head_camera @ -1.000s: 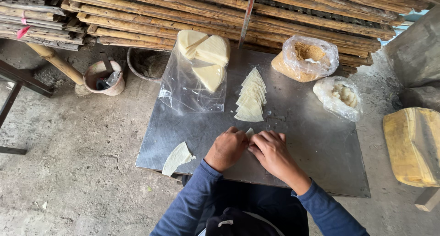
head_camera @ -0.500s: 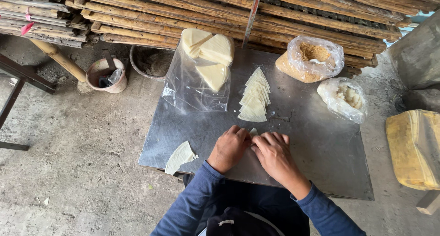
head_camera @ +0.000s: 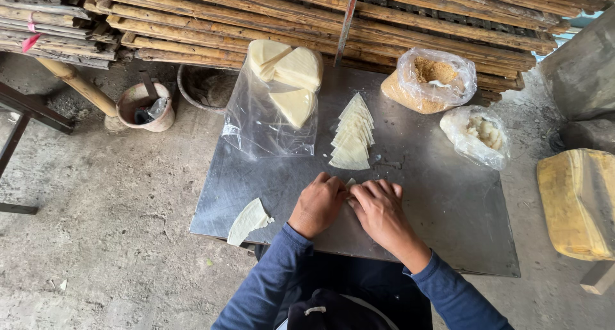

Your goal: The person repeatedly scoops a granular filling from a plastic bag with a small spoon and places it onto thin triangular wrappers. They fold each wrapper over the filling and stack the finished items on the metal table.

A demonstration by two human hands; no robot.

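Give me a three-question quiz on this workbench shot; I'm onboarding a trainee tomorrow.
1. True or false: both hands press on one small piece on the metal table.
2. Which lies nearest the left hand? A) the single pale wedge at the table's edge B) the bag of brown crumbs C) the yellow container
3. What lies just beyond the right hand?

Key: 1. True. 2. A. 3. A fanned stack of pale triangular sheets.
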